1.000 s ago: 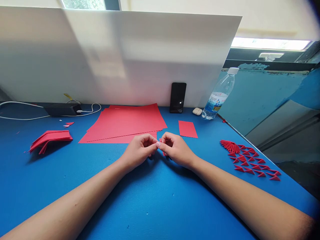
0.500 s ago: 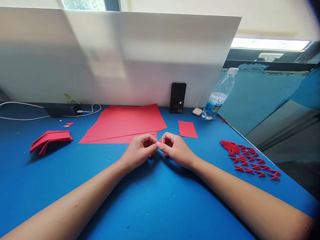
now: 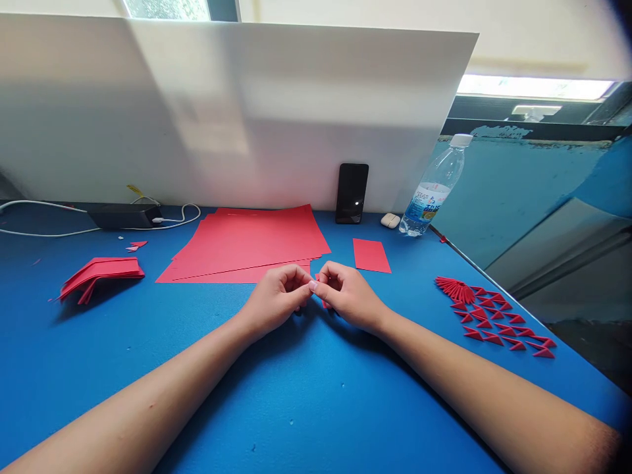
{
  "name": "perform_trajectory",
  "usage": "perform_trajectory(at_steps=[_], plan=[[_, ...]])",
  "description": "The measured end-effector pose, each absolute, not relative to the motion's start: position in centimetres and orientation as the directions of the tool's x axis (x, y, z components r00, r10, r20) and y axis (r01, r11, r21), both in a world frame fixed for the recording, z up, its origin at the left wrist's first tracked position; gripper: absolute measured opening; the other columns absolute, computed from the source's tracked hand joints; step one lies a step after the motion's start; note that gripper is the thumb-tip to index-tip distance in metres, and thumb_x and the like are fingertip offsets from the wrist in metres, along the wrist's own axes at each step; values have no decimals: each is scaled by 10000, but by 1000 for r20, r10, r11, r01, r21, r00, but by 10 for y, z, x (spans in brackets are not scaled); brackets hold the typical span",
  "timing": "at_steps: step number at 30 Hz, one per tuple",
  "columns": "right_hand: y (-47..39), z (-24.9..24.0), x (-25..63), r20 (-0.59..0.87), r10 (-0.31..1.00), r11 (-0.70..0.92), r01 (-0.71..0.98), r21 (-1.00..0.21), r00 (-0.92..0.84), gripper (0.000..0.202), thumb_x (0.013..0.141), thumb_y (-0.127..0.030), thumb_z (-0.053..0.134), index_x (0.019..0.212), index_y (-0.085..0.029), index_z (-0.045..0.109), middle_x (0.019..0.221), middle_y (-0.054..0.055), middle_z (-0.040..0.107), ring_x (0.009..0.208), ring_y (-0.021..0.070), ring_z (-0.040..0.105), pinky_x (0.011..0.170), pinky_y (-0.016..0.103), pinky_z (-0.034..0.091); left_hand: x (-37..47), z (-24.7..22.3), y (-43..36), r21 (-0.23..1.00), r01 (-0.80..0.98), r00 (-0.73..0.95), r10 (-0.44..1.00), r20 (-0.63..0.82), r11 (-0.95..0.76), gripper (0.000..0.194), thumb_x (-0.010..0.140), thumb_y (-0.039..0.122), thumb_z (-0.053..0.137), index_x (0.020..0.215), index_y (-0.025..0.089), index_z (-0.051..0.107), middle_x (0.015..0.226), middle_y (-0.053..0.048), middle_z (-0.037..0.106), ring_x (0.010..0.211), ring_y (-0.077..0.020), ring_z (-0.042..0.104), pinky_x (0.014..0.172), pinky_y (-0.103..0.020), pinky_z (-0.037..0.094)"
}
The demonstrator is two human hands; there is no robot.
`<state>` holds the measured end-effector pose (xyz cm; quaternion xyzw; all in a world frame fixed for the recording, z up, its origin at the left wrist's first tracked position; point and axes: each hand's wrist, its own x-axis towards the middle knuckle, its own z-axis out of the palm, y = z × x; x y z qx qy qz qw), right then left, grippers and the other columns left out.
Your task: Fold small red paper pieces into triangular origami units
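Note:
Above the middle of the blue table, my left hand (image 3: 277, 296) and my right hand (image 3: 349, 296) meet at their fingertips. Between them is a small piece of red paper (image 3: 324, 305), mostly hidden behind the fingers. Both hands are closed in a pinch on it, thumbs toward me. Just behind lie several large red paper sheets (image 3: 251, 237) in a loose stack. A small red paper rectangle (image 3: 372, 255) lies flat behind my right hand. Off to the right, many small folded red paper triangles (image 3: 478, 314) are spread out, with a fanned bunch (image 3: 454, 289) at their far left.
At the left stands a bent stack of red paper strips (image 3: 101, 273), with paper scraps (image 3: 137, 245) behind. A black power adapter (image 3: 123, 216) with white cable, a phone (image 3: 352, 193), a white earbud case (image 3: 390, 220) and a tilted water bottle (image 3: 429, 197) line the white board (image 3: 296, 99).

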<state>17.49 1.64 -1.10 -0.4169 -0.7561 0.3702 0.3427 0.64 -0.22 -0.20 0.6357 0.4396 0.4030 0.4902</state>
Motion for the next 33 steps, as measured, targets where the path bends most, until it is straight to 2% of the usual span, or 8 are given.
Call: perform_trajectory(at_steps=[33], plan=[[15, -9, 174, 203, 883, 372, 368, -852, -422, 236, 833, -377, 556, 724, -182, 481, 609, -21, 529, 545, 107, 474, 531, 228, 345, 6, -5, -2, 953, 218, 311, 941, 136, -210, 92, 792, 238, 544, 777, 149, 559, 610, 19, 555, 531, -96, 499, 512, -214, 407]])
